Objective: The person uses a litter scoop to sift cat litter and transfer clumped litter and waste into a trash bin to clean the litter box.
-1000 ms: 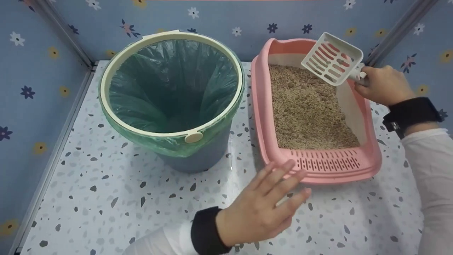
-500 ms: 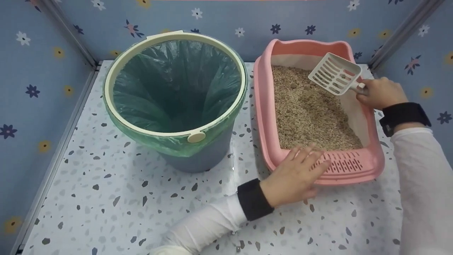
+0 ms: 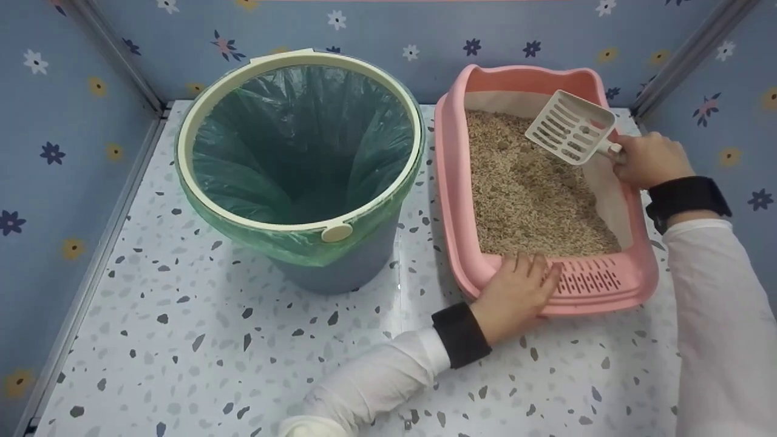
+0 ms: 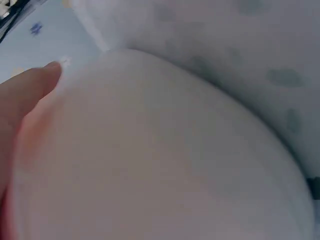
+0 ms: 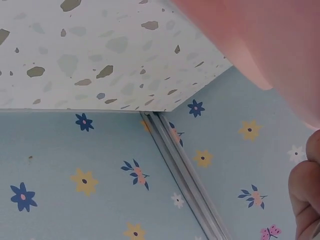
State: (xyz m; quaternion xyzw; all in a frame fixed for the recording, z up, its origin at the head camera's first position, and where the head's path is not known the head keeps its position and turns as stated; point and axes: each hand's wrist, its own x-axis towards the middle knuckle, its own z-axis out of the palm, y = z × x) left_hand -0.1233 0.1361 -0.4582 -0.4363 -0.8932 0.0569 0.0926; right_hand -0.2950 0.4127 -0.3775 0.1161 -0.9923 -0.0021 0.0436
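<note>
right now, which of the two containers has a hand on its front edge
The pink litter box: the left hand rests on its front edge. No hand touches the bin with the green liner.

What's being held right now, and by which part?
The slotted scoop, by its handle, in the right hand. The left hand rests on the pink tray's front ledge; any grip unclear.

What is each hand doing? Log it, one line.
right hand: grips scoop; scoop: above tray; left hand: rests on tray; tray: holds litter; bin: lined, beside tray
</note>
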